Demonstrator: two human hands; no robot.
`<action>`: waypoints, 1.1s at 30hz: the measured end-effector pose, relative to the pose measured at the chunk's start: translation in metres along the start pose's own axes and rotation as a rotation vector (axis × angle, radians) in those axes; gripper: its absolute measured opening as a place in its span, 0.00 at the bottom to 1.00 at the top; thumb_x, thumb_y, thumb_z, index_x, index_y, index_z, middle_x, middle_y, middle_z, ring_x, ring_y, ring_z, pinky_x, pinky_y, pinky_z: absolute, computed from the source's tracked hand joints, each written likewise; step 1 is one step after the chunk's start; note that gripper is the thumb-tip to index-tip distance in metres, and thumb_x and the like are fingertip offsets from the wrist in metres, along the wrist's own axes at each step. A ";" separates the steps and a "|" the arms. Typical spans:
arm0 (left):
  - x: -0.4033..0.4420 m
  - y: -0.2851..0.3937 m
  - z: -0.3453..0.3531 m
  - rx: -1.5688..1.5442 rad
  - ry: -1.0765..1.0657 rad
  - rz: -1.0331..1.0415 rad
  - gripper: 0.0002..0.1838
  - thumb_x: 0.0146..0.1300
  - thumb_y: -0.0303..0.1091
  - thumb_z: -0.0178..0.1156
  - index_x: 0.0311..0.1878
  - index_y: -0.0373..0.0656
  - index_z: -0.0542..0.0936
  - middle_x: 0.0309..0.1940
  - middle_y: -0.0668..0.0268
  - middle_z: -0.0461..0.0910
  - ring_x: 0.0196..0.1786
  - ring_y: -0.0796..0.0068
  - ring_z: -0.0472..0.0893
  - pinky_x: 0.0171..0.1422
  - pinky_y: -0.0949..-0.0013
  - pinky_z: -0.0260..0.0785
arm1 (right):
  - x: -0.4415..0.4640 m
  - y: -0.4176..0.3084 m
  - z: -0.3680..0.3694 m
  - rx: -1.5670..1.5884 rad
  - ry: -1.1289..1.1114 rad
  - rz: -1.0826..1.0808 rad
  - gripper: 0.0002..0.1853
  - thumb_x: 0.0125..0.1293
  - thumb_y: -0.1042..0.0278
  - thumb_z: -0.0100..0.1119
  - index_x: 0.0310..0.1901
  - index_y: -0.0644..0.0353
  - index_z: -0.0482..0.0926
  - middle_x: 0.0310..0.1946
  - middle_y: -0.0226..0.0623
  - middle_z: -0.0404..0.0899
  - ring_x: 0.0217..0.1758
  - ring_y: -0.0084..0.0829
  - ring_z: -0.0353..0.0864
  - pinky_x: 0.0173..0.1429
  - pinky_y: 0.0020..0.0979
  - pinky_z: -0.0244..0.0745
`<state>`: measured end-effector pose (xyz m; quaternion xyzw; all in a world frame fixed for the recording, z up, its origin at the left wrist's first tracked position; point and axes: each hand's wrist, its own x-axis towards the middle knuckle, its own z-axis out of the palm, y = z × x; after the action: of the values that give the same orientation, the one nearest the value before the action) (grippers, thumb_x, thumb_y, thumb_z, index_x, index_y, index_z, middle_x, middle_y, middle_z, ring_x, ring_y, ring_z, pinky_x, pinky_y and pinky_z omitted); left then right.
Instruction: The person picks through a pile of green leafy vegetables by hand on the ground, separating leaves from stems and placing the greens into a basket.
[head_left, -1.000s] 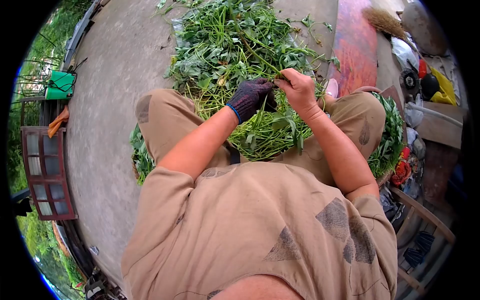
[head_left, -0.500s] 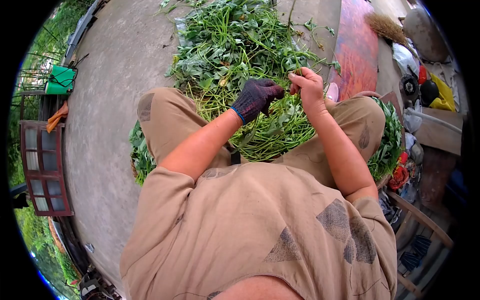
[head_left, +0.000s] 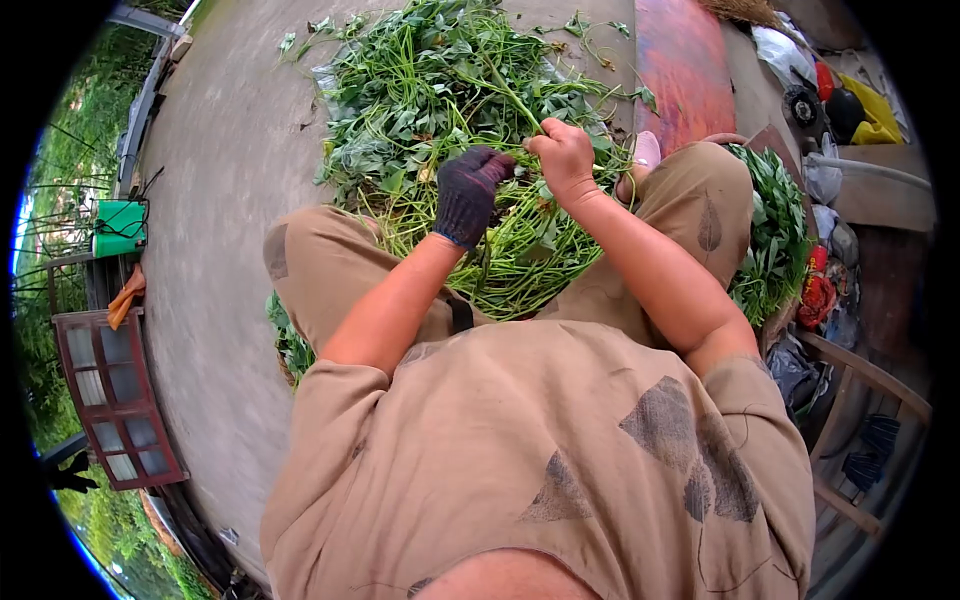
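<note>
My right hand (head_left: 565, 160), bare, is closed on a green leafy stem (head_left: 512, 95) that slants up and to the left over the pile. Close beside it, my left hand (head_left: 468, 195), in a dark knitted glove, has its fingers pinched together and pointing at the right fingertips; whatever they grip is hidden. Beyond both hands spreads a large pile of leafy green vines (head_left: 385, 110) on the floor. Beneath them, between my bent legs, lies a heap of mostly bare green stems (head_left: 535, 265).
More greens (head_left: 770, 235) are beside my right knee, and some show by the left thigh. A reddish board (head_left: 685, 70) lies at the upper right. Bags and a wooden frame (head_left: 865, 375) crowd the right side. A green box (head_left: 120, 227) and a windowed panel (head_left: 115, 395) stand left.
The view has shifted slightly. Both hands have moved left, still close together, and the stem in my right hand now leans left instead of standing nearly straight up.
</note>
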<state>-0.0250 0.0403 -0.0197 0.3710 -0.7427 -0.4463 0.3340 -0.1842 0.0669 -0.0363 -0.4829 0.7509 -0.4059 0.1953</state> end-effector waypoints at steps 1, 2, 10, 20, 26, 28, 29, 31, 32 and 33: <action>0.002 -0.006 -0.001 -0.099 0.035 -0.108 0.10 0.60 0.36 0.61 0.34 0.38 0.84 0.25 0.61 0.81 0.23 0.70 0.77 0.31 0.68 0.69 | 0.001 -0.001 0.000 0.009 0.001 0.013 0.13 0.50 0.57 0.59 0.26 0.60 0.77 0.27 0.49 0.78 0.35 0.54 0.76 0.39 0.49 0.68; 0.004 -0.012 -0.001 -0.199 0.077 -0.214 0.10 0.60 0.36 0.61 0.34 0.38 0.84 0.25 0.61 0.81 0.22 0.72 0.77 0.30 0.68 0.69 | 0.004 -0.003 -0.001 0.016 -0.001 0.020 0.13 0.50 0.57 0.59 0.27 0.60 0.77 0.27 0.49 0.78 0.35 0.54 0.76 0.39 0.49 0.68; 0.006 0.027 -0.020 -0.443 -0.134 -0.336 0.11 0.65 0.37 0.59 0.36 0.38 0.83 0.21 0.67 0.78 0.20 0.75 0.77 0.29 0.72 0.70 | 0.032 0.041 -0.007 0.019 -0.336 0.502 0.19 0.60 0.53 0.64 0.30 0.66 0.79 0.27 0.46 0.81 0.26 0.38 0.81 0.32 0.39 0.74; -0.006 0.010 0.003 -0.399 -0.239 -0.717 0.16 0.54 0.42 0.70 0.37 0.39 0.81 0.18 0.71 0.71 0.16 0.81 0.69 0.16 0.73 0.64 | 0.011 0.012 -0.021 0.687 -0.525 0.647 0.08 0.66 0.69 0.57 0.37 0.63 0.81 0.23 0.31 0.77 0.21 0.25 0.76 0.28 0.26 0.74; -0.013 -0.014 0.019 -0.420 -0.126 -0.785 0.16 0.55 0.41 0.69 0.38 0.38 0.81 0.19 0.70 0.71 0.16 0.78 0.68 0.17 0.69 0.67 | 0.014 0.021 -0.011 0.508 -0.593 0.424 0.09 0.65 0.72 0.54 0.43 0.64 0.81 0.27 0.33 0.79 0.23 0.25 0.78 0.32 0.26 0.75; -0.009 -0.027 0.012 -0.565 -0.106 -0.939 0.14 0.59 0.42 0.65 0.40 0.40 0.82 0.15 0.73 0.66 0.14 0.77 0.64 0.20 0.66 0.67 | 0.020 0.040 0.000 -0.099 -0.567 0.162 0.13 0.61 0.70 0.57 0.48 0.56 0.82 0.34 0.39 0.82 0.36 0.36 0.83 0.41 0.36 0.77; -0.009 -0.036 0.010 -0.656 -0.119 -0.956 0.13 0.60 0.42 0.64 0.40 0.41 0.82 0.15 0.73 0.66 0.14 0.77 0.64 0.20 0.65 0.66 | 0.017 0.041 0.003 -0.324 -0.552 0.101 0.14 0.60 0.70 0.58 0.49 0.53 0.82 0.37 0.39 0.83 0.40 0.38 0.83 0.44 0.38 0.77; -0.009 -0.042 0.009 -0.712 -0.131 -0.982 0.13 0.60 0.42 0.64 0.40 0.42 0.83 0.15 0.73 0.66 0.14 0.77 0.64 0.20 0.66 0.65 | 0.009 0.041 0.011 -0.594 -0.659 0.119 0.20 0.58 0.70 0.57 0.53 0.44 0.80 0.49 0.37 0.80 0.57 0.44 0.77 0.55 0.44 0.73; -0.010 -0.039 0.007 -0.677 -0.130 -0.993 0.13 0.60 0.42 0.64 0.40 0.43 0.83 0.15 0.72 0.66 0.14 0.77 0.64 0.20 0.66 0.64 | 0.002 0.056 0.022 -0.642 -0.703 0.014 0.25 0.58 0.72 0.53 0.59 0.42 0.75 0.53 0.37 0.78 0.58 0.42 0.76 0.56 0.43 0.73; -0.011 -0.037 0.005 -0.643 -0.127 -1.005 0.13 0.60 0.43 0.65 0.40 0.44 0.83 0.16 0.72 0.66 0.14 0.77 0.64 0.20 0.67 0.63 | -0.007 0.066 0.032 -0.658 -0.725 -0.015 0.22 0.59 0.71 0.52 0.57 0.45 0.75 0.52 0.39 0.78 0.56 0.42 0.78 0.53 0.44 0.74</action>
<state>-0.0140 0.0397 -0.0567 0.5297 -0.3227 -0.7731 0.1327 -0.1965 0.0728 -0.1094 -0.6348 0.7194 0.0462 0.2783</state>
